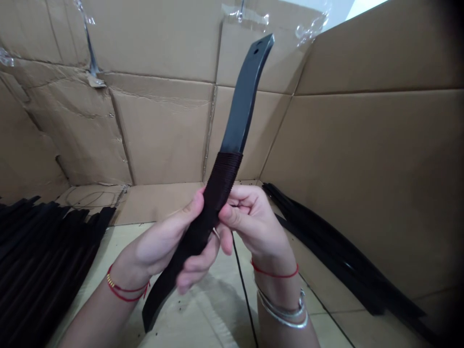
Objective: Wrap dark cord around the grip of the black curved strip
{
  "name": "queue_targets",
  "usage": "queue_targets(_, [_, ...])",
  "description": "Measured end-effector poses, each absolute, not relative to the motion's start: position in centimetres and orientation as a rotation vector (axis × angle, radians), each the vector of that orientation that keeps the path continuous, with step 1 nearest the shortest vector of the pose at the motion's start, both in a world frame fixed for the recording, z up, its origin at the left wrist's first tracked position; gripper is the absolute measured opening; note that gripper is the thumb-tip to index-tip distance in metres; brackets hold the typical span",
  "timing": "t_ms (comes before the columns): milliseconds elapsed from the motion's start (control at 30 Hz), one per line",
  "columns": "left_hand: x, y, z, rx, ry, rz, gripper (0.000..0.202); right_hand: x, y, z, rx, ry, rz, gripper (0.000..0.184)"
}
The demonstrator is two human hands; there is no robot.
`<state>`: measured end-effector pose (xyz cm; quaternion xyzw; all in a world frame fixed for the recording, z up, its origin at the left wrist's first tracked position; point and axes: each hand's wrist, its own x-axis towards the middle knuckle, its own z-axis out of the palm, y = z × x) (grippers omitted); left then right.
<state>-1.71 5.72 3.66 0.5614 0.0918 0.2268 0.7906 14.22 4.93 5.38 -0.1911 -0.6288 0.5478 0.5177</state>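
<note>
Both hands hold a long, dark, curved steel blade [241,101] upright, with a small hole near its top end. Dark brown cord binding [221,181] wraps its middle, and below that a black tapered section [170,275] runs down to the lower left. My left hand [163,241] grips the wrapped section from the left. My right hand [250,217] pinches it from the right, thumb on the cord. A thin pale strand end [216,233] sticks out between my hands. Thin red cords and silver bangles circle my wrists.
A stack of long black blades [39,251] lies at the left, and more black strips [337,241] lie along the right. Cardboard walls [163,140] with torn tape rise behind, above a pale cardboard floor [217,314] with a black seam line.
</note>
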Motion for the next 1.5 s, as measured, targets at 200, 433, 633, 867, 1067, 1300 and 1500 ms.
queue_targets(200, [0.0,4.2,4.0,1.728,0.818,1.312,0.028,13.8,4.5,5.9,-0.646,-1.298,1.110,0.023])
queue_targets(433, [0.3,5.1,3.3,1.331,0.416,1.170,0.035,14.0,5.3,5.6,-0.551,-1.346,1.228,0.016])
queue_targets(633, [-0.6,7.0,3.3,1.145,0.267,0.756,0.049,12.5,4.9,5.3,-0.708,-1.367,0.888,0.033])
queue_targets(867, [-0.4,6.9,3.7,1.198,0.523,1.137,0.031,12.7,6.5,4.7,-0.570,-1.404,1.223,0.019])
queue_targets(1067, [-0.7,7.0,3.8,1.015,0.212,0.736,0.041,13.3,6.9,4.5,-0.597,-1.361,1.207,0.019])
queue_targets(1300, [-0.7,7.2,3.2,1.409,0.527,1.077,0.032,13.3,6.9,4.5,-0.646,-1.357,1.081,0.023])
queue_targets(1500, [-2.1,7.3,3.1,1.032,-0.073,0.544,0.035,14.3,5.9,4.7,-0.462,-1.485,1.299,0.029])
